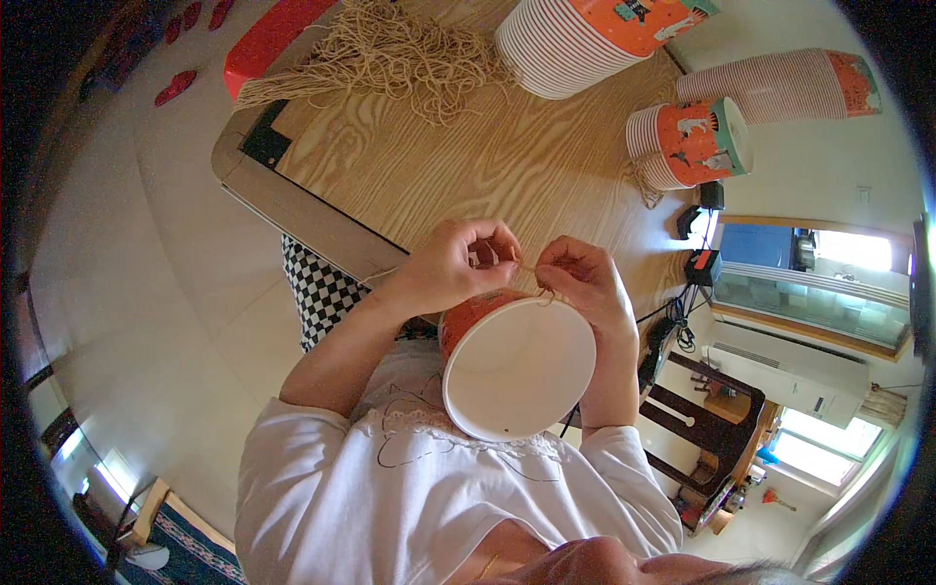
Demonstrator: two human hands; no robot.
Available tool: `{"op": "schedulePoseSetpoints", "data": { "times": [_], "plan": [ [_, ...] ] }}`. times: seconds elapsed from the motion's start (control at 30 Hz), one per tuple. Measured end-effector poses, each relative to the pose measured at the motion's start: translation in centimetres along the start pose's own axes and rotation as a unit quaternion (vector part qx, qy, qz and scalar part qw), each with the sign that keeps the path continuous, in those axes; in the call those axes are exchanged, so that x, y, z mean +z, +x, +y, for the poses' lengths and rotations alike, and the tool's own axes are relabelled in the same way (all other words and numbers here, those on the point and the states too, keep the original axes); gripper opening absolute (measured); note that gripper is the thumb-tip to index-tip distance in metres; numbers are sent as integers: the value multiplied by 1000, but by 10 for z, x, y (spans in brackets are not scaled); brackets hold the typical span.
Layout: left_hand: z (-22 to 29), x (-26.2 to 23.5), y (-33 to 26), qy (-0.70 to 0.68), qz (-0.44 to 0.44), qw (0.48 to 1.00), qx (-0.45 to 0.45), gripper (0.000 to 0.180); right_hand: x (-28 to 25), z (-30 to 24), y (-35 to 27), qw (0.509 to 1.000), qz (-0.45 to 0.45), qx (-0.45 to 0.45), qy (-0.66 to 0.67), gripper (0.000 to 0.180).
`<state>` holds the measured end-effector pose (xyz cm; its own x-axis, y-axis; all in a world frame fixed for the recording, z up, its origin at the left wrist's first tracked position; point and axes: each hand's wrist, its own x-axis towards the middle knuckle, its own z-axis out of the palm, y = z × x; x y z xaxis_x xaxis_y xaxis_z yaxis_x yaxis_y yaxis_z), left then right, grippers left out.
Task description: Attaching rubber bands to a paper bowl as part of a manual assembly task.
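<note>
A paper bucket point(520, 369), white inside with an orange printed outer wall, rests tilted against my chest with its mouth toward me. My left hand point(466, 261) is closed in a pinch on a strand of tan twine point(527, 266) just above the bucket's far rim. My right hand point(587, 285) pinches the same twine a little to the right, close to the rim. Short loose ends of the strand hang over the rim between the hands. Whether the twine passes through the bucket's wall is hidden.
A tangled heap of twine point(409, 63) lies at the far left of the wooden table point(429, 156), beside a red object point(268, 49). Stacks of orange-printed buckets, one tall point(570, 49) and one short point(687, 144), stand at the back. A dark chair point(704, 419) is at the right.
</note>
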<state>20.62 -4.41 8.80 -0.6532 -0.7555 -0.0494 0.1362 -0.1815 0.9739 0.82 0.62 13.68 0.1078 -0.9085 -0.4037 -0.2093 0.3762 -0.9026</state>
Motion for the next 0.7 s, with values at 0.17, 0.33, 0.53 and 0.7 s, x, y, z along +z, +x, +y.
{"op": "schedulePoseSetpoints", "data": {
  "times": [0.17,0.33,0.53,0.7],
  "plan": [
    [-3,-2,5,-19,6,1000,5,12,10,-7,5,998,3,-20,67,8],
    [3,0,10,-6,13,1000,18,11,11,-14,15,999,20,-43,-24,9],
    [-2,2,8,-1,54,998,40,13,5,-6,14,997,12,-41,-61,6],
    [4,3,1,90,78,990,74,15,7,-8,9,997,26,-43,-54,5]
  ]
}}
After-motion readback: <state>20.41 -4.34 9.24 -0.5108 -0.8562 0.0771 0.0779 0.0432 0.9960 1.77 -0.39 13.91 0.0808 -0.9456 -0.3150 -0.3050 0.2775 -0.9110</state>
